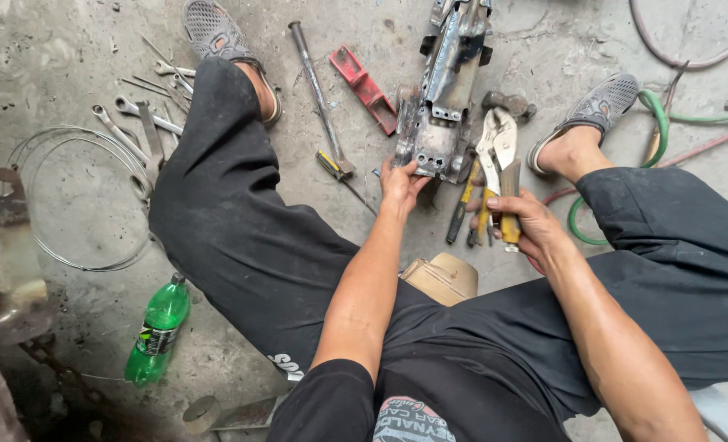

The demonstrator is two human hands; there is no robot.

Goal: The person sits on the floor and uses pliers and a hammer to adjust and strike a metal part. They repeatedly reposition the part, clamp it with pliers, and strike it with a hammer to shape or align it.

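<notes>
Pliers (499,155) sit in your right hand (528,225), its grip pressed around the yellowed handles, jaws pointing away from you over the floor (69,49). Your left hand (398,182) pinches the near edge of the metal bracket (442,106), which lies on the floor between your feet, just left of the pliers. Wrenches (139,123) lie well apart, beyond your left leg; a green bottle (158,331) lies nearer you.
</notes>
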